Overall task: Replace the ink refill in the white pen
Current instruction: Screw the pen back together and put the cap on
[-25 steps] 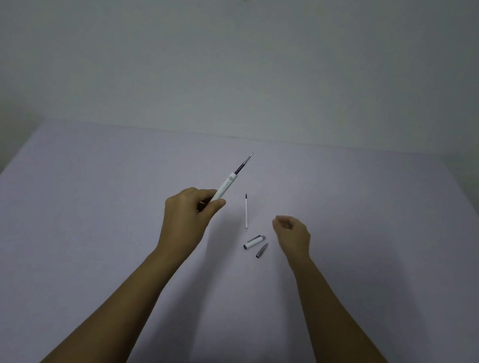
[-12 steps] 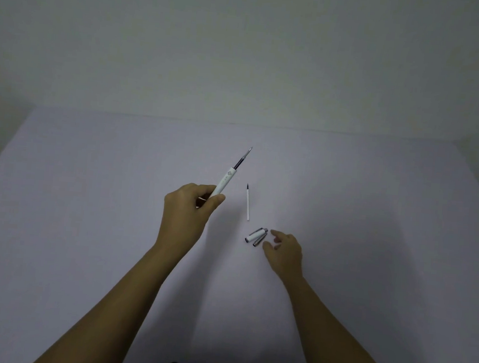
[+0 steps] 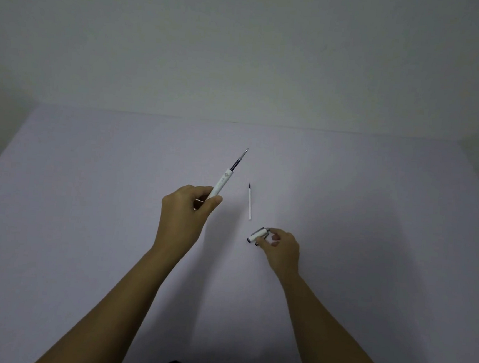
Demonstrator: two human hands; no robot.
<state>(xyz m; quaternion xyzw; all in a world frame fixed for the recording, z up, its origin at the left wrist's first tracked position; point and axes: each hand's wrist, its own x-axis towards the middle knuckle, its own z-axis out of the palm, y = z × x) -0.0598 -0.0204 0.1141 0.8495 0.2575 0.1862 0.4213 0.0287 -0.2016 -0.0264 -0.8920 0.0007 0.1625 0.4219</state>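
Observation:
My left hand grips the lower end of the white pen barrel and holds it tilted up to the right above the table. A dark ink refill sticks out of the barrel's top. A second, thin white refill lies loose on the table just right of the pen. Below it the white cap lies on the table with a small grey tip piece against it. My right hand rests there, thumb and forefinger pinched on the grey piece, which they partly hide.
The pale lilac table runs back to a plain grey wall. Its left edge shows at the far left, with dark floor beyond it.
My right hand has come down and left from a loose hover to the cap and grey piece, and its fingers have closed on the grey piece. The left hand with the pen has held still.

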